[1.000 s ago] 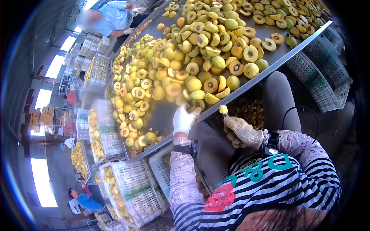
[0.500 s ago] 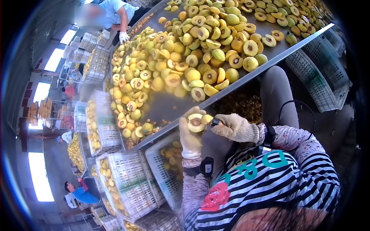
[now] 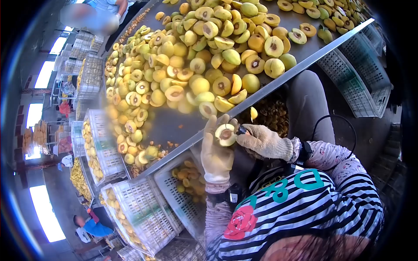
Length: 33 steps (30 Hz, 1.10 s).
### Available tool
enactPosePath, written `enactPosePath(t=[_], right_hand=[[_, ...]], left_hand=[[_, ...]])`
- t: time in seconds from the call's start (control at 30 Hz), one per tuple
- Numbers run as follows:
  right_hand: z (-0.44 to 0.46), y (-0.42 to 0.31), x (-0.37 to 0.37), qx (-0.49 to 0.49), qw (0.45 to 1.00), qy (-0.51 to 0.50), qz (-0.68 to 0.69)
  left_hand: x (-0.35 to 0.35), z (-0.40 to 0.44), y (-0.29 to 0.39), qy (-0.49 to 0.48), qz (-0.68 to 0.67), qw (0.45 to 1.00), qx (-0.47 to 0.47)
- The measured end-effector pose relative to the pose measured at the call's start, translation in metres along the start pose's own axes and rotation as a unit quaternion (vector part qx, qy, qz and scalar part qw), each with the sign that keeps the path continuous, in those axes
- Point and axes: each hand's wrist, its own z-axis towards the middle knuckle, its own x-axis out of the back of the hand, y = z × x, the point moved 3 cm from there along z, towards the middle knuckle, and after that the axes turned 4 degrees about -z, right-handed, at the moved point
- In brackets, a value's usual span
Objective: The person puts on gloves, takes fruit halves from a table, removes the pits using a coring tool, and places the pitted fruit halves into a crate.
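Note:
My left hand (image 3: 217, 150), in a pale glove, is closed round a peach half (image 3: 226, 135), its cut face and brown centre turned up. In my right hand (image 3: 265, 141), also gloved, is a small tool with a black handle (image 3: 241, 130). Its tip meets the right edge of the peach half; its working end is hidden, so I cannot tell its exact kind. A yellow fruit piece (image 3: 254, 114) hangs in the air just above my right hand, touching neither hand.
A metal table (image 3: 174, 124) with a raised rim bears many halved peaches (image 3: 200, 85). Below its edge stands a white crate (image 3: 174, 195) with fruit inside. Brown scraps (image 3: 272, 114) lie beside my knee. More crates (image 3: 355, 82) stand at right. Across the table is a person (image 3: 102, 13).
The fruit piece between the peach half and the tool has come away and is now in the air. The tool has moved against the peach half. My view has shifted slightly.

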Motion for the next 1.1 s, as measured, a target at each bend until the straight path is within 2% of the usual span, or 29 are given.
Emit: enactPosePath(t=[0.03,0.1,0.13,0.23,0.27,0.33,0.37,0.43,0.47,0.5,0.57,0.63,0.67,0.77,0.8,0.83,0.87,0.9,0.93,0.97,1.03,1.07,1.1], right_hand=[[0.005,0.007,0.002,-0.018,0.997,-0.013,0.071],[0.007,0.014,0.006,-0.037,0.996,-0.03,0.072],[0.007,0.017,0.003,-0.051,0.993,-0.036,0.105],[0.008,0.012,0.006,-0.039,0.997,-0.019,0.066],[0.008,0.01,0.006,0.005,0.997,0.015,0.073],[0.008,0.005,0.007,0.093,0.989,0.081,0.084],[0.005,0.0,0.012,0.018,0.987,0.072,0.145],[0.006,-0.004,0.009,0.012,0.99,0.022,0.137],[0.003,-0.013,0.005,0.007,0.997,0.016,0.08],[0.007,0.003,0.006,-0.021,0.995,-0.008,0.099],[0.005,0.0,0.005,-0.059,0.984,-0.032,0.167],[0.006,0.003,0.007,-0.068,0.988,-0.049,0.126],[0.006,0.004,0.007,-0.074,0.99,-0.058,0.106],[0.005,-0.002,0.009,0.0,0.994,0.027,-0.109],[0.006,-0.002,0.009,0.002,0.985,0.055,-0.163],[0.005,-0.001,0.012,0.003,0.986,0.079,-0.147],[0.005,-0.002,0.017,0.004,0.986,0.104,-0.132],[0.004,-0.001,0.021,0.004,0.985,0.129,-0.116],[0.003,0.002,0.017,0.0,0.995,0.087,-0.054],[0.0,-0.012,0.012,0.023,0.989,0.036,-0.143],[-0.002,-0.013,0.005,0.001,0.986,-0.039,-0.164],[-0.002,-0.016,0.002,-0.021,0.981,-0.05,-0.189],[-0.002,-0.013,-0.001,0.071,0.965,-0.057,-0.245]], left_hand=[[-0.004,0.001,-0.002,-0.015,0.06,0.998,-0.022],[-0.009,0.005,-0.008,-0.049,0.176,0.981,-0.065],[-0.008,0.006,-0.012,-0.042,0.2,0.977,-0.067],[0.005,0.011,-0.023,-0.006,0.199,0.974,-0.109],[0.005,0.015,-0.024,-0.002,0.222,0.967,-0.128],[-0.001,0.01,-0.022,0.002,0.339,0.923,-0.18],[-0.005,0.009,-0.022,0.002,0.394,0.896,-0.207],[-0.007,0.007,-0.026,0.013,0.485,0.839,-0.246],[-0.009,0.006,-0.028,0.004,0.53,0.804,-0.269],[-0.01,0.006,-0.03,-0.006,0.572,0.766,-0.292],[-0.009,0.005,-0.031,-0.015,0.617,0.723,-0.31],[-0.011,0.001,-0.03,-0.017,0.661,0.671,-0.336],[-0.014,0.0,-0.035,0.012,0.616,0.717,-0.324],[-0.006,0.006,-0.035,0.119,0.425,0.878,-0.188],[-0.001,0.01,-0.03,0.158,0.315,0.925,-0.142],[0.004,0.014,-0.021,0.193,0.199,0.956,-0.098],[0.005,0.013,-0.01,0.142,0.131,0.979,-0.059],[0.006,0.009,-0.003,0.089,0.063,0.994,-0.017],[0.007,0.003,-0.002,0.049,0.067,0.996,-0.026],[0.001,0.002,-0.005,0.093,0.078,0.991,-0.056],[-0.013,-0.002,-0.002,0.14,0.145,0.975,-0.093],[-0.014,-0.003,-0.001,0.142,0.221,0.959,-0.108],[-0.016,-0.005,-0.002,0.144,0.297,0.936,-0.123]])
